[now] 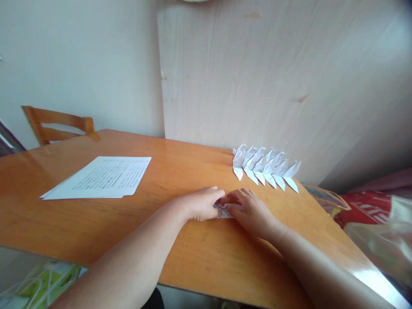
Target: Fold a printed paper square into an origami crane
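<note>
A small folded piece of printed paper (225, 211) lies on the wooden table between my hands. At its left end, my left hand (206, 203) has its fingers curled closed on the paper. My right hand (246, 210) is bent over the right end, thumb and fingers closed on it. The fingers cover much of the paper, so its exact fold cannot be made out. Beyond my right hand stand several folded paper pieces (265, 165) with pointed tips, lined up in rows near the wall.
A stack of printed sheets (106, 178) lies on the table (180, 163) to the left. Behind it is a wooden chair (61, 120). A pale wood panel (241, 77) borders the table's back edge. Red and clear plastic bags (370, 214) sit past the right edge.
</note>
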`<state>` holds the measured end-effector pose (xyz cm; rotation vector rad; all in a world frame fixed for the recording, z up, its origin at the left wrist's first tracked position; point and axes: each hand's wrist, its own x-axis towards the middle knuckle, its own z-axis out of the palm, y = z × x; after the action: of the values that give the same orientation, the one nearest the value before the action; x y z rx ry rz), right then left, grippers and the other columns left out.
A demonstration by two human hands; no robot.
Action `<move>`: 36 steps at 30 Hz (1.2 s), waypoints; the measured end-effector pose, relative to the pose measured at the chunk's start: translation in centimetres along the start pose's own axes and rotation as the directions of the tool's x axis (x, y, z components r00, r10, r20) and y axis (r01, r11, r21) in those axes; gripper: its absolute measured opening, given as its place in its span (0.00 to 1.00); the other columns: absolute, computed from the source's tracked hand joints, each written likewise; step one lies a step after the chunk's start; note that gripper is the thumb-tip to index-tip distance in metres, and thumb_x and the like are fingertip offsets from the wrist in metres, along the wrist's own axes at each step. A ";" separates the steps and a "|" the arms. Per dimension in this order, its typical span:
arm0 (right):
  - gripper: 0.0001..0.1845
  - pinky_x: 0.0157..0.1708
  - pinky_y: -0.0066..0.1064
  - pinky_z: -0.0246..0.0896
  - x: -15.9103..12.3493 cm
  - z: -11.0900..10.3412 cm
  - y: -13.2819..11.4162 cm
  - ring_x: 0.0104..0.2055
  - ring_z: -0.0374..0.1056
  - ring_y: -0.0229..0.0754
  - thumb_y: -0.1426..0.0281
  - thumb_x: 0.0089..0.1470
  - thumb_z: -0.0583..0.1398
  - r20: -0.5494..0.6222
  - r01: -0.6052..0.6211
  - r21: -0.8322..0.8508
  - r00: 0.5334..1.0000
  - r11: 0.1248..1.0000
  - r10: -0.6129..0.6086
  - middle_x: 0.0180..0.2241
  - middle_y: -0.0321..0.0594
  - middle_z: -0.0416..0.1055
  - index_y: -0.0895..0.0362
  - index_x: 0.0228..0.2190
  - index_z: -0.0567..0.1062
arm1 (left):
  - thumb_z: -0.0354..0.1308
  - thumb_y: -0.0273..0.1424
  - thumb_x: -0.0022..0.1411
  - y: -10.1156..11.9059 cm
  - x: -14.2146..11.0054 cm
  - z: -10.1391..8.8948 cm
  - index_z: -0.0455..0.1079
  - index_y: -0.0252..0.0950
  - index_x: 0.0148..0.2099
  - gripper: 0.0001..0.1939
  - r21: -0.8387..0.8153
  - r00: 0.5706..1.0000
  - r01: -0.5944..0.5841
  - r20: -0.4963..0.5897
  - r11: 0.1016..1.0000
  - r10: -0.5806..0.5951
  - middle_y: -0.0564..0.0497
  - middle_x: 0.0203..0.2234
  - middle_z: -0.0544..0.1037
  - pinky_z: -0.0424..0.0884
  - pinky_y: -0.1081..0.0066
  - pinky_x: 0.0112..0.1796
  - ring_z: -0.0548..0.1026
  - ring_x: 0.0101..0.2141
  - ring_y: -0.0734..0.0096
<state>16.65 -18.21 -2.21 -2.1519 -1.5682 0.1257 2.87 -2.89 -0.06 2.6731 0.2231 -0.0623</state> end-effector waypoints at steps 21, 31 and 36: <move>0.13 0.41 0.35 0.62 -0.1 -0.9 1.5 0.43 0.69 0.45 0.76 0.49 0.58 -0.138 0.108 0.260 0.988 0.960 -0.074 0.41 0.41 0.72 0.53 0.37 0.74 | 0.60 0.26 0.50 0.0 0.2 0.8 0.66 0.38 0.43 0.16 -0.407 0.997 0.071 0.002 0.911 -0.078 0.53 0.35 0.75 0.64 0.73 0.29 0.73 0.34 0.68; 0.16 0.42 0.40 0.62 0.1 -1.1 0.9 0.45 0.68 0.49 0.56 0.55 0.61 -0.212 -0.079 0.830 0.871 0.552 0.444 0.41 0.44 0.73 0.54 0.40 0.73 | 0.69 0.31 0.52 1.2 0.7 0.5 0.63 0.37 0.40 0.18 -0.952 0.964 -0.118 -0.178 0.284 -0.196 0.53 0.32 0.73 0.66 0.71 0.34 0.72 0.31 0.73; 0.19 0.40 0.36 0.59 -0.3 -0.5 -0.2 0.39 0.68 0.44 0.52 0.57 0.61 0.009 -0.091 0.914 0.979 0.395 0.205 0.35 0.42 0.74 0.56 0.35 0.77 | 0.72 0.32 0.51 1.9 0.8 1.0 0.63 0.36 0.39 0.20 -0.976 0.964 -0.172 -0.195 0.132 -0.182 0.52 0.32 0.73 0.66 0.68 0.38 0.74 0.34 0.69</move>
<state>16.53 -18.57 -1.69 -1.3163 -0.8400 0.7466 3.99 -4.88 -0.15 1.2274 0.2332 0.3571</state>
